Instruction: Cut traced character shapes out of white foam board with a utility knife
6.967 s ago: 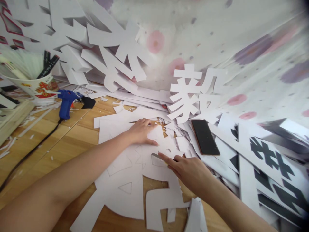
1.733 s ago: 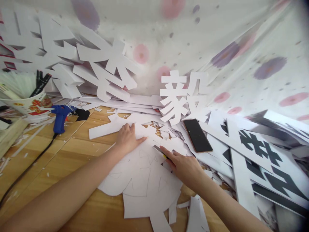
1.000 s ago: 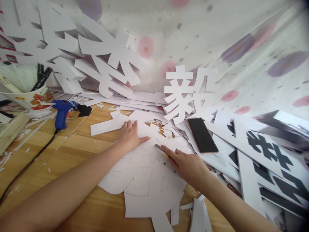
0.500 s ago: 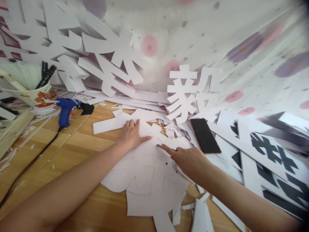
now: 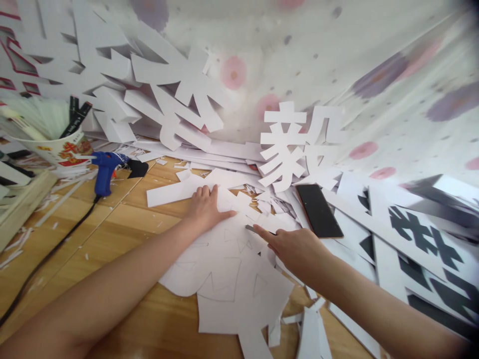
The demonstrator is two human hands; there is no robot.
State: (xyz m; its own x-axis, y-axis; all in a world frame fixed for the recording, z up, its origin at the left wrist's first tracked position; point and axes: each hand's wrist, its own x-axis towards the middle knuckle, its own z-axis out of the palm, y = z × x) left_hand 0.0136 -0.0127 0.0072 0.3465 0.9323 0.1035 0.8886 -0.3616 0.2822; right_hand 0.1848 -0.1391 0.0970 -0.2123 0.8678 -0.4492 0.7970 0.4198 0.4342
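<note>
A white sheet with pink and purple flower prints [image 5: 318, 50] hangs behind the wooden tabletop [image 5: 127, 309]. White cut-out characters [image 5: 157, 75] crowd the back left; printed sheets with black characters [image 5: 419, 229] lie at the right under white strips. Centrally on the tabletop lies the pencil-marked white board [image 5: 232, 309], its outlines partly overlapped by the hands. A smaller cut-out character [image 5: 286, 142] stands upright behind it. The left hand [image 5: 205, 207], thumb spread from its fingers, presses on the board's upper part, gripping nothing. The right hand [image 5: 294, 247] is closed around a cutter [image 5: 250, 228], index finger along it, tip at the board. A paper tub [image 5: 58, 152] of glue sticks and markers sits at the left, beside a blue glue gun [image 5: 105, 172]. A black phone [image 5: 320, 212] lies just beyond the right hand.
</note>
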